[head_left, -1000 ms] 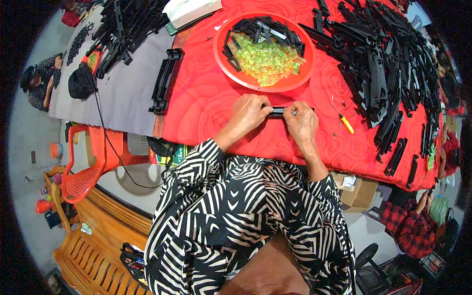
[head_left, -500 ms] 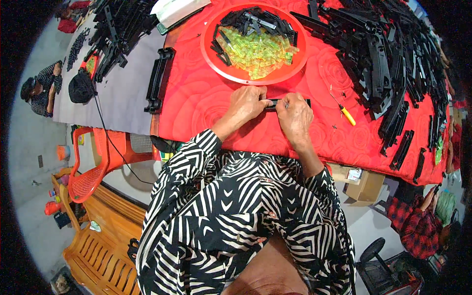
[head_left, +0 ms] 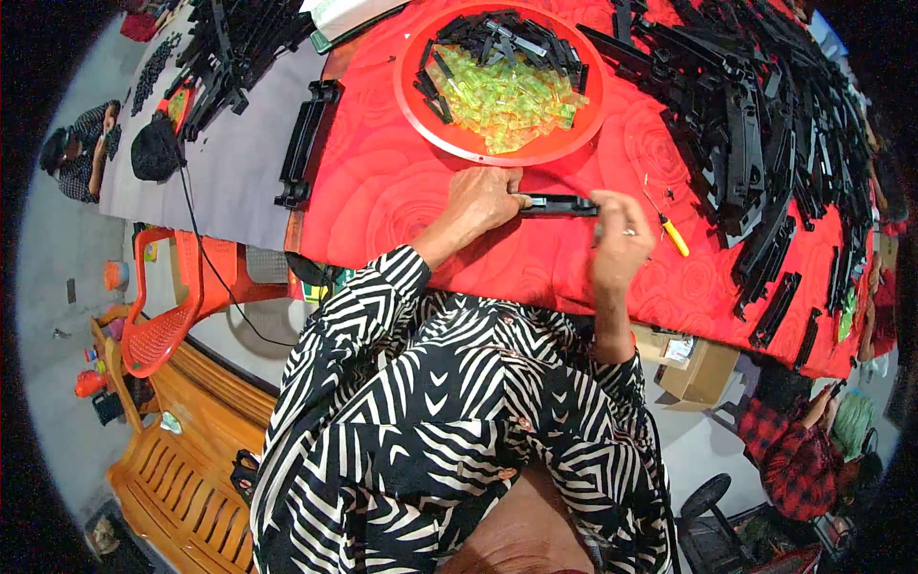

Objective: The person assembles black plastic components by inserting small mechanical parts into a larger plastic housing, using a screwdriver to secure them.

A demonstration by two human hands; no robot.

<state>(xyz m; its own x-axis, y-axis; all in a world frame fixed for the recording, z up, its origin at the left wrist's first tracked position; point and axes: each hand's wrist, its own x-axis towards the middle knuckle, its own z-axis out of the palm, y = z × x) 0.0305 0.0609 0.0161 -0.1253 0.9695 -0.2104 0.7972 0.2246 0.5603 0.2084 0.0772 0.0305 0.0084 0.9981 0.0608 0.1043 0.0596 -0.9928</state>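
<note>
"How is the left hand (head_left: 483, 196)?"
"Curled, back upward, its thumb (head_left: 521, 201) pointing toward the right hand (head_left: 622, 231)."
"And that one?"
"Blurred, fingers (head_left: 610, 203) bent toward the left hand, a gap between both hands."
"The forearms?"
"Left forearm (head_left: 437, 246) slants up from below-left of its hand; right forearm (head_left: 610, 311) rises almost straight beneath its own."

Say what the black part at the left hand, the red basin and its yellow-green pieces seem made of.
Black part: probably plastic, satin, from its faint sheen.
Red basin: likely smooth plastic, given its shiny rim.
Yellow-green pieces: apparently glossy, translucent plastic, with bright glints.
</note>
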